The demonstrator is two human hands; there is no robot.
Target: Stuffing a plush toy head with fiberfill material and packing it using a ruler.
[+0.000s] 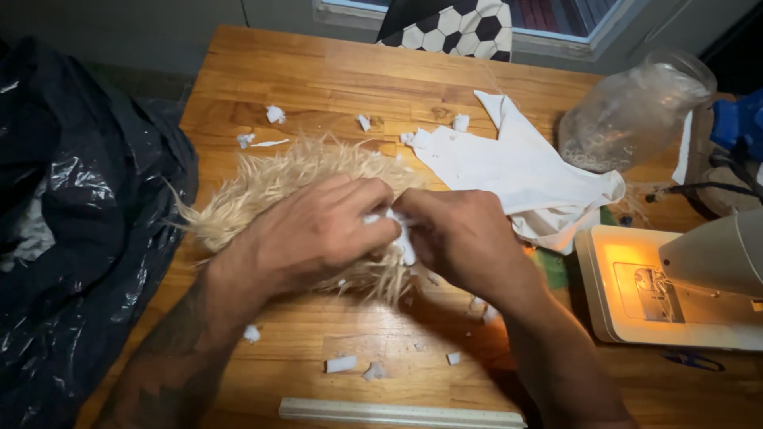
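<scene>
While both hands meet over a shaggy, cream-coloured fake-fur piece (278, 187) lying on the wooden counter (318, 75), the head camera shows work that looks well under way but unfinished. The left hand (318, 230) presses down on the fur, its fingers curled narrow around a wad of white stuffing (404, 238); the right hand (461, 238) pinches the same wad from the other side, fingertips closed on it. The fur lies directly beneath and between the hands, its long fringe spreading out to the left and behind them.

Small white scraps (342, 364) dot the counter in front of, behind and beside the fur, suggesting that a good deal of handling has been done; whether stuffing is going in or coming out cannot be told.

A flat white fabric cut-out (517, 171) lies just right of the hands, apparently untouched. Beyond it stands a clear plastic jar (628, 111), tilted. A white sewing machine (675, 294) with its lamp glowing sits at the right edge, a pale ruler (397, 413) lies along the near edge, and a black plastic bag (71, 238) hangs at the left.
</scene>
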